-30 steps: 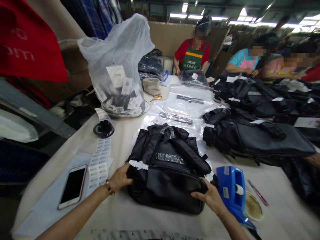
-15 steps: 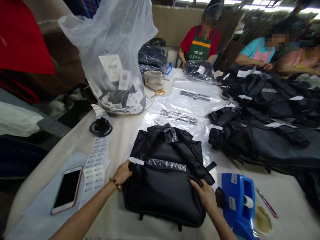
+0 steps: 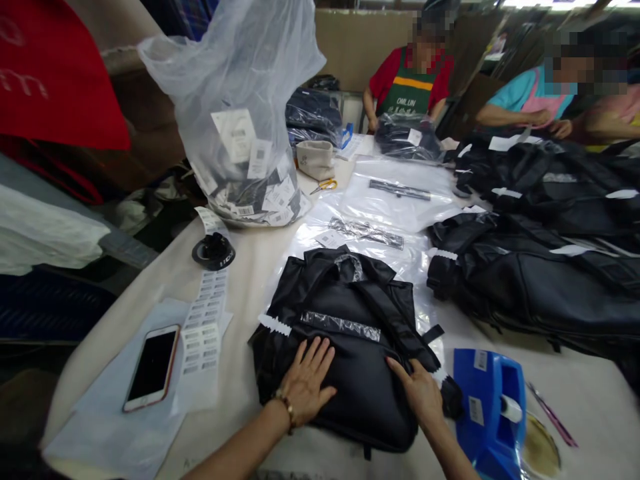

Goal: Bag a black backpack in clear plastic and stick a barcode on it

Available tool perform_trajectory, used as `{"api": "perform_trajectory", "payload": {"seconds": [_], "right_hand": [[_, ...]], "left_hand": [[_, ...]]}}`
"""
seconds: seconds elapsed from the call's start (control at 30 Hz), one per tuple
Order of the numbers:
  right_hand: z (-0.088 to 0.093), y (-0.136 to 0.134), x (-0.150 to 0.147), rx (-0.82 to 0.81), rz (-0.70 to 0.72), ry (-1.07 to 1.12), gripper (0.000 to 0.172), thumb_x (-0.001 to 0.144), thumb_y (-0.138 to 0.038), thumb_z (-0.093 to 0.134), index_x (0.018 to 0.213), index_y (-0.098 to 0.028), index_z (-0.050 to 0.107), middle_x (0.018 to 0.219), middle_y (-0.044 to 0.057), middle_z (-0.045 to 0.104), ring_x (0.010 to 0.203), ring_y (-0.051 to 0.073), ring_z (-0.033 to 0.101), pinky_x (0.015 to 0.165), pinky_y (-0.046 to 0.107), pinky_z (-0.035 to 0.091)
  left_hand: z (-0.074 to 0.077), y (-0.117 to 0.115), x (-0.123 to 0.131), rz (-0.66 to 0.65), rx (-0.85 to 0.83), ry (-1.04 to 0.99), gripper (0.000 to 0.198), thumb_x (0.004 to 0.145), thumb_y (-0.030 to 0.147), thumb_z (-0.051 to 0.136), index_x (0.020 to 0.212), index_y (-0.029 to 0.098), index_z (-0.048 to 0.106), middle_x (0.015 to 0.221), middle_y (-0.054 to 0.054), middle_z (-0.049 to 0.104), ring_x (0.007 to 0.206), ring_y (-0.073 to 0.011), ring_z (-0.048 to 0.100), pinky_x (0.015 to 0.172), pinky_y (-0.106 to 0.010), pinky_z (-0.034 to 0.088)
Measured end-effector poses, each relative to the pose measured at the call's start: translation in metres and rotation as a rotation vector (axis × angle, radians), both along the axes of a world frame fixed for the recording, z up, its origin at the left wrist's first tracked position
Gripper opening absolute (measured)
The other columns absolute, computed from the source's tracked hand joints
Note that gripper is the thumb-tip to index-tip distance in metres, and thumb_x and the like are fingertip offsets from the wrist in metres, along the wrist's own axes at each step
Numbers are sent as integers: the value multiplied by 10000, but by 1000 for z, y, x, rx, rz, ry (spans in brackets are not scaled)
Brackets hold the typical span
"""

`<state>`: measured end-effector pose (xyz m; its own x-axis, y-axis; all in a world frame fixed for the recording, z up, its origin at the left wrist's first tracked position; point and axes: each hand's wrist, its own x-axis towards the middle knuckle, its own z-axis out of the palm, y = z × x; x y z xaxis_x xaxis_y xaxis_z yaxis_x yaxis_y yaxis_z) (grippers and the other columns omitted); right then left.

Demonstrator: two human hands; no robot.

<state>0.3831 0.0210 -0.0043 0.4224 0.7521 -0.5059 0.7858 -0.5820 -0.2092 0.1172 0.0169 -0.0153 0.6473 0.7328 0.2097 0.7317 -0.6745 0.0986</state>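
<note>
A black backpack point(image 3: 360, 387) lies flat in front of me, its straps and top handle upward. White wrapping shows on the straps, and clear film covers a dark strip across its panel. My left hand point(image 3: 307, 387), with a beaded bracelet at the wrist, rests flat on the lower left of the bag with fingers spread. At the bag's right side my right hand point(image 3: 423, 393) grips the edge, thumb on top; some of its fingertips are hidden. Beneath the bag's upper part lie clear plastic bags point(image 3: 405, 193).
Left are a phone point(image 3: 153, 367), a label strip point(image 3: 203, 333) and a black tape roll point(image 3: 213, 252). A sack of tags point(image 3: 250, 167) stands behind, near yellow scissors point(image 3: 326, 185). Right are a blue container point(image 3: 483, 400), tweezers point(image 3: 553, 417) and more black bags point(image 3: 545, 287). Co-workers point(image 3: 410, 87) are beyond.
My left hand has let go of the bag's left side and moved right, onto its front panel, with fingers spread. My right hand stays at the right edge. The view has shifted slightly.
</note>
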Motion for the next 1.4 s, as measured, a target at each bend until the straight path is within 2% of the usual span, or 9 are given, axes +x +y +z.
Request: {"api": "perform_trajectory", "payload": {"seconds": [0.2,0.33,0.4,0.6,0.77,0.97,1.13,1.27,1.4], "right_hand": [[27,-4,-10,48,63,-69,536,873,-528,377,1164,-99,510,975,161,658,968,309,606,795,384,444],[41,-17,-44,545,426,-217,414,905,-289,378,1271,-114,461,1257,177,538,1180,284,483,1024,468,306],[32,-22,-64,679,596,-177,433,906,-301,387,1306,-145,444,1344,151,478,1270,278,401,1081,501,225],[-19,-26,-90,497,673,-93,574,885,-417,428,1385,-147,348,1466,167,276,1366,324,231,1094,553,194],[-11,-26,-80,521,679,6,535,854,-298,469,1361,-146,391,1439,147,341,1349,300,284,1090,526,267],[17,-25,5,821,251,135,340,878,-304,417,1153,-191,581,1231,97,590,1217,209,484,1046,411,373],[20,-8,79,270,-107,244,662,769,-481,466,1310,-107,397,1191,152,585,1155,275,522,991,415,377],[53,1,84,108,-86,412,483,676,-563,529,923,-156,608,753,49,654,791,234,629,728,318,475],[76,-5,43,33,-305,908,430,641,-604,574,745,-188,535,652,0,588,609,147,569,574,244,434]], "left_hand": [[-25,14,-3,35,-239,72,702,870,490,473,1425,161,196,1483,-111,238,1370,-287,178,1099,-483,196],[-13,15,-6,29,-322,66,658,870,483,480,1409,178,257,1480,-102,252,1365,-274,201,1105,-470,196],[-11,15,-6,29,-323,59,656,866,486,482,1405,178,270,1476,-100,264,1360,-271,216,1105,-472,203],[-15,11,10,76,-225,52,562,885,412,444,1376,155,345,1429,-117,359,1319,-284,304,1068,-470,272],[-28,6,31,80,-66,12,573,871,324,441,1411,242,267,1440,-81,348,1321,-294,296,1049,-496,265],[-38,6,32,85,47,10,628,863,404,459,1425,246,227,1442,-93,344,1314,-308,302,1038,-489,255],[-37,5,33,96,130,7,636,862,420,452,1426,234,225,1450,-87,332,1318,-288,291,1065,-464,210],[-37,4,33,102,70,31,657,853,440,469,1428,261,208,1461,-71,311,1318,-283,296,1061,-451,238],[-38,4,33,114,28,20,691,838,451,505,1429,266,198,1461,-83,307,1316,-298,304,1036,-466,285]]}}
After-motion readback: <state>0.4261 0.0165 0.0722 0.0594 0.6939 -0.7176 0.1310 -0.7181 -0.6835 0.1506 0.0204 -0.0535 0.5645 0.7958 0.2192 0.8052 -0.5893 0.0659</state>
